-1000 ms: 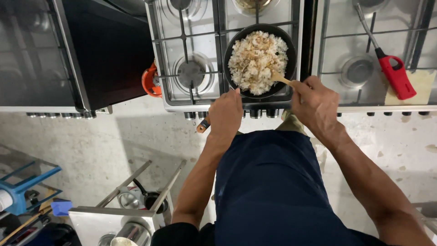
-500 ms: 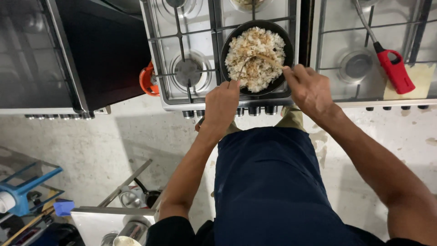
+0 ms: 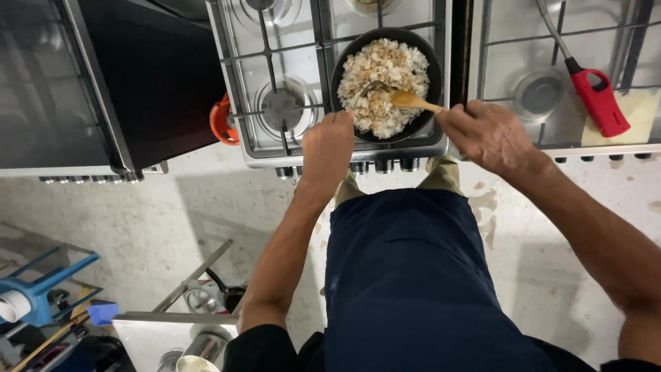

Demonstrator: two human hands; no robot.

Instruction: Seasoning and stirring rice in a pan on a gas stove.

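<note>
A black frying pan (image 3: 429, 63) full of pale rice with browned bits (image 3: 382, 83) sits on the front burner of a steel gas stove (image 3: 241, 89). My left hand (image 3: 329, 148) is closed at the pan's near left rim, gripping its handle, which the fist hides. My right hand (image 3: 485, 132) is shut on a wooden spoon (image 3: 412, 101) whose head rests in the rice near the middle of the pan.
A second gas stove (image 3: 620, 41) stands to the right with a red stick lighter (image 3: 595, 100) on it. An orange object (image 3: 222, 120) hangs at the first stove's left edge. A dark oven front (image 3: 103, 83) is at left. Metal racks and pots (image 3: 200, 303) sit on the floor lower left.
My right hand has shifted right and pulled back from the pan, with the spoon now reaching into the rice. My left hand has stayed at the pan's rim.
</note>
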